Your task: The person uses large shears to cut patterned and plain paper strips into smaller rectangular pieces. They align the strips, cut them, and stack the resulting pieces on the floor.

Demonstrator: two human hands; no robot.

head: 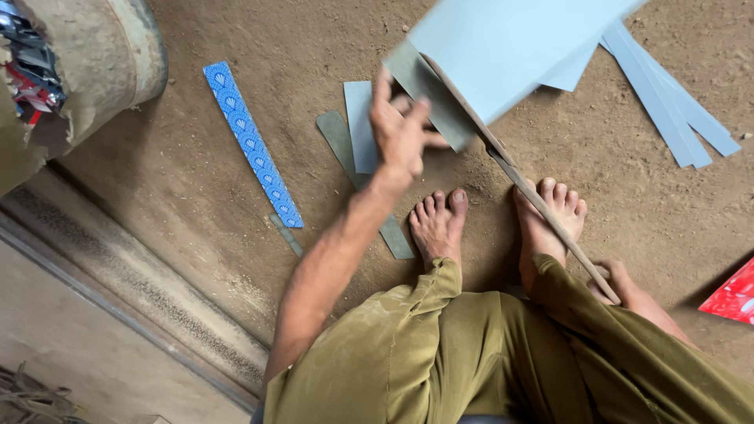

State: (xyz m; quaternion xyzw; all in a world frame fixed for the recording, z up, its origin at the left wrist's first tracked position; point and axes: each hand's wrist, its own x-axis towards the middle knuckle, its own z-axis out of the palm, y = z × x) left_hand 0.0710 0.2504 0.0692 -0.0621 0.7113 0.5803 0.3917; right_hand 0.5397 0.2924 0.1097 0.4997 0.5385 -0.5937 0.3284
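The dirt floor (196,157) fills the view, with the person seated low, olive-green trousers (487,361) at six o'clock and bare feet planted ahead of the knees. The largest thing in hand is a pale blue sheet (503,47), held up edge-on towards one o'clock; it is blurred, so it looks to be in motion. Its lower edge runs down past the toes to the right hand (620,286) at four o'clock, whose fingers seem closed on that edge, though the grip itself is mostly hidden. The left hand (400,129) is raised at twelve o'clock just beside the sheet's grey end; its fingers are curled and partly spread, and whether they pinch the edge or merely touch it cannot be told.

By judgement, the step in hand is positioning or turning the sheet between both hands. A next move would call for a firm hold at the upper edge while the lower end stays steady.

Smaller things lie about: cut pale blue strips (675,110) at two o'clock, a patterned blue strip (251,145) at ten o'clock, grey strips (345,141) under the left hand, and a red piece (730,298) at the right border.
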